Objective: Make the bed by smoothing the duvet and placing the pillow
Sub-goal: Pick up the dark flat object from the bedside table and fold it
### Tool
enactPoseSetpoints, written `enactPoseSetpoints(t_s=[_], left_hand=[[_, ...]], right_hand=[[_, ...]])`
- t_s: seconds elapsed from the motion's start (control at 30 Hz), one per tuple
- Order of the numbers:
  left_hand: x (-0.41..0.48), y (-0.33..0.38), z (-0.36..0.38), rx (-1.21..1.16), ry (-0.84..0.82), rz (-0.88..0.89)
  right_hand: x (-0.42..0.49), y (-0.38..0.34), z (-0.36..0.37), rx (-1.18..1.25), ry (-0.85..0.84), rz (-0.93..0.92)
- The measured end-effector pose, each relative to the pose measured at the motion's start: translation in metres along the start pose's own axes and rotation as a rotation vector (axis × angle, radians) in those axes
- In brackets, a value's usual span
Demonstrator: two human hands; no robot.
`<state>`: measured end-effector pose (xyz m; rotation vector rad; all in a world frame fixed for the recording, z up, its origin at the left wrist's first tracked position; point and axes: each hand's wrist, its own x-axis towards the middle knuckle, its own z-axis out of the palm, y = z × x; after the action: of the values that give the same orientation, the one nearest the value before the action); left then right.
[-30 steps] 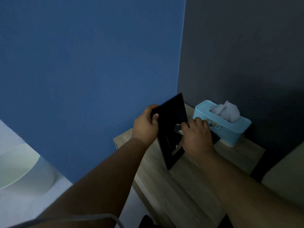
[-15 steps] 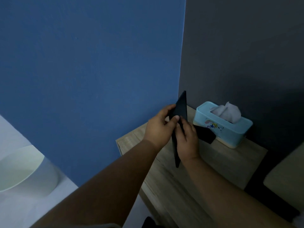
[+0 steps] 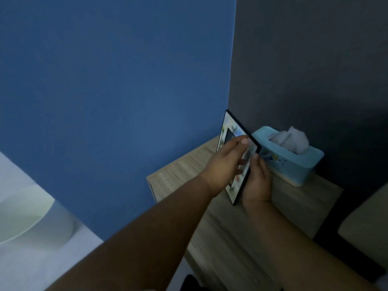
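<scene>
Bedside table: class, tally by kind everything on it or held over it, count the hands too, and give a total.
picture frame: 1
tissue box: 1
hands: 2, the left hand and the right hand, both holding the picture frame
total: 4

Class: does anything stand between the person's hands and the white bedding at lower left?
Nothing visible blocks the way to the white bedding. But the left hand and right hand both hold a picture frame over the wooden nightstand, so they are occupied.
</scene>
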<state>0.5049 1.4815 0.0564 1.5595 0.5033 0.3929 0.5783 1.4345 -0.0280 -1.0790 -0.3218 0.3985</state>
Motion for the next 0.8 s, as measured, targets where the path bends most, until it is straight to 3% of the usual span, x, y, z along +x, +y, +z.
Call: enactPoseSetpoints(t_s=[0.4,0.8], left_hand=[[0.03,-0.029,-0.029,0.034,0.222,-0.143],[0.046,-0.032,-0.025,0.05,0.241,-0.255]], right_hand=[[0.027,0.001,-0.027,0.183,0.217,0.036],[0.029,0.003,-0.031,0.286,0.211,0.12]])
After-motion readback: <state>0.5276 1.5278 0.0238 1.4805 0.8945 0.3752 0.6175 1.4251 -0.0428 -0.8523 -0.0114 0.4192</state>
